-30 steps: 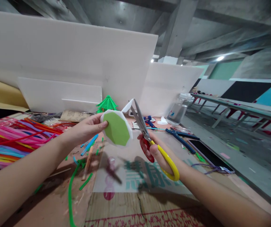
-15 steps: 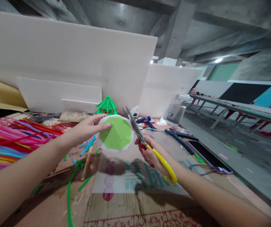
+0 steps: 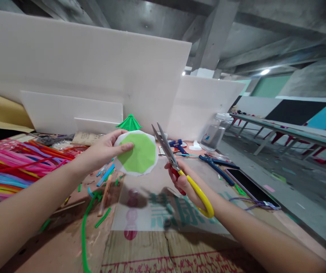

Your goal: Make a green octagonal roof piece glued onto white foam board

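Note:
Between the thumb and fingers of my left hand (image 3: 114, 146) is a roundish paper piece (image 3: 138, 153), light green with a white border along its edge. My right hand (image 3: 184, 178) grips scissors (image 3: 168, 149) with yellow and red handles. Their blades point up and away, slightly parted, just right of the paper and apart from it. Behind the paper stands a small green roof-shaped craft piece (image 3: 130, 122), its lower part hidden by the paper and my left hand. A printed translucent sheet (image 3: 140, 223) lies on the table under both hands.
Colourful fuzzy stems (image 3: 23, 163) are heaped at the left. Green offcuts (image 3: 103, 218) lie nearer. Blue-handled pliers (image 3: 216, 167), a phone (image 3: 251, 185) and a blue glue gun (image 3: 178, 145) lie to the right, with a clear plastic jar (image 3: 214, 132) behind. White boards (image 3: 94, 64) stand along the back.
The paper has risen a little and tilted, covering more of the green roof-shaped piece. The scissors have shifted slightly right, away from the paper's edge, and a small scrap shows on the sheet below.

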Motion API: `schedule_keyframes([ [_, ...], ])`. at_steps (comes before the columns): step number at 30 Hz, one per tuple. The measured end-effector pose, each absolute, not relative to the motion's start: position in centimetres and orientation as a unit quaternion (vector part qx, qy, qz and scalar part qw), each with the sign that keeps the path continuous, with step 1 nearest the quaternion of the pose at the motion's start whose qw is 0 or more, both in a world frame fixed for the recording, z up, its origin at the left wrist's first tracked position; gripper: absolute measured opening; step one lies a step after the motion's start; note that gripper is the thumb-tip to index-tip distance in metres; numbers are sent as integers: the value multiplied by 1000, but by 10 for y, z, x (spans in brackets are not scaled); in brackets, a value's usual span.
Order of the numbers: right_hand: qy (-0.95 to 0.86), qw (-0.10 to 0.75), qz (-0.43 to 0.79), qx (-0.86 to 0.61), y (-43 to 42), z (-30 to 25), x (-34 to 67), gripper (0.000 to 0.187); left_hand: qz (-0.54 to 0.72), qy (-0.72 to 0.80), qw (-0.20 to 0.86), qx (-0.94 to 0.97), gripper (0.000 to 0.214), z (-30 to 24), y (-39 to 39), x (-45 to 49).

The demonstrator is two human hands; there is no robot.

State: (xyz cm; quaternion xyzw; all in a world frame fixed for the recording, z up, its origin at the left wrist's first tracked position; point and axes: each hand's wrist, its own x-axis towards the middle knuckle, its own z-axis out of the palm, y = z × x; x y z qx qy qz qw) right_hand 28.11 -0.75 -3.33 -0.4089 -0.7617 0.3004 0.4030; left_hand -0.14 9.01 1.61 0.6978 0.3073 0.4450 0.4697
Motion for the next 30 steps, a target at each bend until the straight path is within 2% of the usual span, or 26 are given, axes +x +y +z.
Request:
schedule_keyframes([
  [9,-773,367,333,-395,-12,-22,276,72,485,343,474,651,49,19,81,3],
  [16,-777,362,325,-400,-10,-23,278,70,479,379,407,679,45,25,73,3],
  [30,-771,365,307,-422,-7,-26,280,67,477,359,424,681,54,15,81,2],
])
